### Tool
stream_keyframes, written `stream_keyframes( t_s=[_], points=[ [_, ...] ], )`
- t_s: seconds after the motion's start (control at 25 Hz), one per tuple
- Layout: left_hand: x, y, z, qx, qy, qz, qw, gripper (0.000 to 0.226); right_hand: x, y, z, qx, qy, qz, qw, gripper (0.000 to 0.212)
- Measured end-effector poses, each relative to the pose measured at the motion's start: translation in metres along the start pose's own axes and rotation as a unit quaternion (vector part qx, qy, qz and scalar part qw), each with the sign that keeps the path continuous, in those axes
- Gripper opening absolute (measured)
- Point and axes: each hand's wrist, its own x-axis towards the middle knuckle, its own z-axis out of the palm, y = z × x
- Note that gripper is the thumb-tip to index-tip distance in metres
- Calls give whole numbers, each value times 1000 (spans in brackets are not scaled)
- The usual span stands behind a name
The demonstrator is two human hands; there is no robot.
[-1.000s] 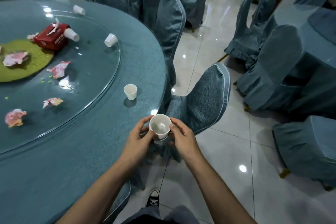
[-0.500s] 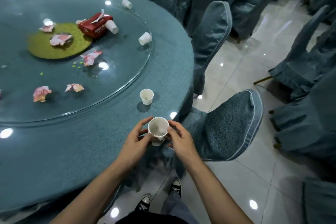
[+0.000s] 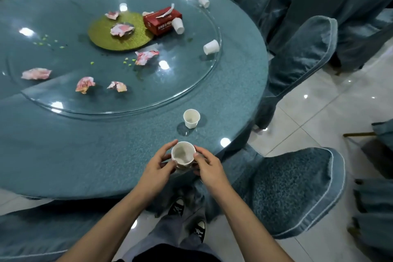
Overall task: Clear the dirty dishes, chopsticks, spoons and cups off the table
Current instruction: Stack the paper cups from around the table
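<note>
Now I have both hands (image 3: 184, 169) wrapped round the stacked cups (image 3: 183, 155); next I'd reach for the upright cup (image 3: 191, 118) standing near on the tabletop (image 3: 85, 155).

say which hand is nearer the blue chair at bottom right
Right. The right hand grips the stacked cups on the side facing the chair, just left of it; the left hand grips the far side, farther left.

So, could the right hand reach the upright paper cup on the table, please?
Probably yes: the upright paper cup stands just beyond the right hand, nothing between. But it and the left hand grip the stacked cups, so it must release first.
</note>
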Motion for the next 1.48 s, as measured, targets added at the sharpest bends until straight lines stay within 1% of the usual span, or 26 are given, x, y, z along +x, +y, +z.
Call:
stream_keyframes(
  t_s=[0.12,0.16,0.24,0.32,0.4,0.48,0.6,0.76,1.0,1.08,1.12,1.16,1.28,1.32,1.4,1.48],
  points=[
    [18,2,-8,-7,20,0,1000,53,20,-14,8,-6,-18,1,1000,36],
    [24,2,-11,-10,21,0,1000,52,26,-16,11,-10,-25,5,1000,34],
    [33,2,-14,-8,21,-3,1000,53,35,-20,13,-4,-36,17,999,23],
    [44,6,-21,-1,25,3,1000,61,49,-28,16,6,-56,25,998,22],
    [56,8,-30,8,33,2,999,76,63,-39,24,-5,-71,37,997,24],
    [68,7,-37,13,40,0,999,81,76,-43,31,-26,-80,40,996,26],
    [79,5,-40,24,49,7,998,76,92,-44,35,-48,-87,38,994,27],
    [97,3,-46,26,54,11,998,66,113,-54,37,-54,-97,44,993,19],
    [116,-1,-46,39,64,0,997,62,134,-54,38,-67,-106,66,990,14],
    [117,0,-46,40,66,-6,997,61,138,-54,37,-72,-109,70,989,24],
    [117,1,-45,40,68,-7,997,60,141,-53,37,-74,-107,72,989,29],
    [118,1,-46,41,70,-7,997,60,145,-54,36,-76,-103,70,989,29],
    [120,-2,-46,42,70,-5,997,60,155,-56,29,-74,-66,57,993,17],
    [120,-3,-46,44,67,-5,997,59,159,-57,25,-90,-45,42,994,17],
    [120,-4,-47,43,60,-11,997,60,165,-60,16,-159,-2,-1,987,20],
    [120,-6,-49,33,54,-17,998,63,170,-64,9,-262,39,-49,963,32]
  ],
)
